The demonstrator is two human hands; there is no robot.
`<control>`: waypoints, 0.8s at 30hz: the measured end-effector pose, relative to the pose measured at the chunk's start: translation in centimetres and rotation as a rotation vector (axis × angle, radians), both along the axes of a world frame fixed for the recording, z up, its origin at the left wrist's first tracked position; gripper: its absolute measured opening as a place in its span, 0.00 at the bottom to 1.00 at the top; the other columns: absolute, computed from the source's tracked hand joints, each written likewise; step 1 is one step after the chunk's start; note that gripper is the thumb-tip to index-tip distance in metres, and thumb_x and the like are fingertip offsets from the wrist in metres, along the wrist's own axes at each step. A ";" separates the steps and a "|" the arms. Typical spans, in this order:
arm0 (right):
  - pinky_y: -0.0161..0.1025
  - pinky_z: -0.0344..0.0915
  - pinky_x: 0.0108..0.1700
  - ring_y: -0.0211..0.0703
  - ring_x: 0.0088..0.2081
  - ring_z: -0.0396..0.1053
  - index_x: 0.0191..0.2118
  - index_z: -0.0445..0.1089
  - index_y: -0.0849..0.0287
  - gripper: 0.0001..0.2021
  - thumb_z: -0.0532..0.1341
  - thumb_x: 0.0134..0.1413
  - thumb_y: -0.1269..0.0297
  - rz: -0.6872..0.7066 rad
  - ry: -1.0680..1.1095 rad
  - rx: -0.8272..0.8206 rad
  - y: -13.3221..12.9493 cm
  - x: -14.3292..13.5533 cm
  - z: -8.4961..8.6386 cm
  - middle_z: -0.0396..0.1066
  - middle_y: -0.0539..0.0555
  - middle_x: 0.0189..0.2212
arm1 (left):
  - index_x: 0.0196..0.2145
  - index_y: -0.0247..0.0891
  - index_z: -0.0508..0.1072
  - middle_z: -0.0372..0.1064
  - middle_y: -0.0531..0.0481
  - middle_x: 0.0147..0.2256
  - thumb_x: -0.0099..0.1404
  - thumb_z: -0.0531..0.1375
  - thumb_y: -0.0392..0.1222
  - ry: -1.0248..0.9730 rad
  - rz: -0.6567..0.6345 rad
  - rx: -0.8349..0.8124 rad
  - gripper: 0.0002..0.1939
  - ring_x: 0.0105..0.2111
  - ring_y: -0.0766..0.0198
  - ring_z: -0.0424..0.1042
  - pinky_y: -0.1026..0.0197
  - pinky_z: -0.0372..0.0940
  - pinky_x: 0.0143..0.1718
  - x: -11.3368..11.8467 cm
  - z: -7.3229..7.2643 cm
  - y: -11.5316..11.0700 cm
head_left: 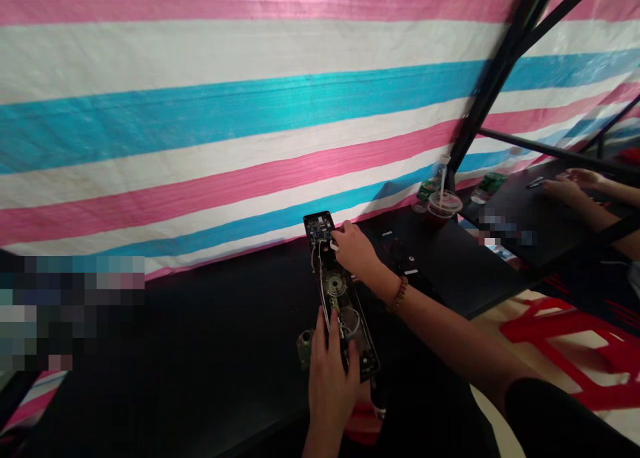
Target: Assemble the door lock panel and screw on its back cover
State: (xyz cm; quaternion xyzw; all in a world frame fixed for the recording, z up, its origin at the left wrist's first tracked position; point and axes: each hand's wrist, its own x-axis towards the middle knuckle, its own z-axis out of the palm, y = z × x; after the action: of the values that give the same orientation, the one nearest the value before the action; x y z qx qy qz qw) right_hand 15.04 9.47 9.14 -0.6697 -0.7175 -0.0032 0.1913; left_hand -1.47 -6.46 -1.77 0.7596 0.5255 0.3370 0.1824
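Observation:
A long, narrow black device housing (369,341) lies with its inside exposed on the black table. It holds a circuit board (320,230) at the far end, a round speaker-like part (336,284) mid-way and white wires (323,288) along its left side. My left hand (330,371) rests on the near half, fingers spread and touching the housing. At the far end, beside the circuit board, my right hand (356,248) has its fingers curled together. Something small and white shows at its fingertips, too small to name. A small greenish part (305,346) sits left of the housing.
The black table (200,351) meets a striped tarpaulin wall (225,125). To the right stand a lidded cup with a straw (444,205) and a plastic bottle (429,190). Another person's hands (570,186) are at a neighbouring table, near a red stool (555,365).

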 end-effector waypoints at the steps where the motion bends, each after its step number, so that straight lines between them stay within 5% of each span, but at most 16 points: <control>1: 0.47 0.67 0.47 0.54 0.45 0.67 0.42 0.76 0.61 0.12 0.57 0.58 0.78 -0.004 -0.015 0.010 0.3 -0.1 0.0 0.68 0.65 0.45 | 0.72 0.47 0.52 0.48 0.40 0.72 0.72 0.55 0.39 -0.001 -0.003 0.000 0.33 0.68 0.43 0.57 0.38 0.63 0.62 0.0 0.1 0.0; 9: 0.48 0.62 0.51 0.53 0.45 0.64 0.37 0.76 0.62 0.10 0.57 0.58 0.78 0.087 0.001 0.109 1.8 0.3 -1.2 0.69 0.62 0.41 | 0.72 0.45 0.50 0.46 0.38 0.72 0.72 0.55 0.39 -0.002 -0.031 0.023 0.34 0.68 0.43 0.56 0.37 0.62 0.62 0.0 0.0 0.2; 14: 0.46 0.61 0.54 0.52 0.48 0.63 0.42 0.75 0.61 0.14 0.54 0.59 0.79 0.117 0.048 0.194 1.3 0.8 -1.2 0.69 0.60 0.43 | 0.72 0.45 0.52 0.48 0.37 0.72 0.71 0.56 0.38 -0.014 -0.023 0.026 0.34 0.67 0.43 0.58 0.38 0.64 0.61 0.2 0.2 0.2; 20: 0.40 0.65 0.43 0.45 0.39 0.69 0.42 0.75 0.61 0.10 0.56 0.61 0.71 -0.019 0.443 0.404 0.6 3.8 1.6 0.72 0.57 0.38 | 0.72 0.44 0.52 0.49 0.37 0.71 0.71 0.57 0.38 -0.025 -0.014 0.013 0.35 0.68 0.44 0.57 0.39 0.63 0.62 0.1 0.2 0.2; 24: 0.35 0.60 0.25 0.37 0.19 0.63 0.45 0.75 0.63 0.13 0.61 0.58 0.62 -0.118 0.659 0.189 -0.2 7.6 4.1 0.71 0.48 0.23 | 0.73 0.43 0.48 0.50 0.36 0.71 0.71 0.56 0.39 -0.027 -0.011 0.021 0.36 0.68 0.44 0.58 0.38 0.62 0.63 0.0 -0.1 0.2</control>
State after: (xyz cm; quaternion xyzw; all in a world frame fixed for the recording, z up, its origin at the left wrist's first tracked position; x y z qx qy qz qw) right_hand 22.63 9.23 13.27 -0.6544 -0.5740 0.1357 0.4731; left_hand -1.42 -6.24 -1.91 0.7596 0.5155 0.3516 0.1833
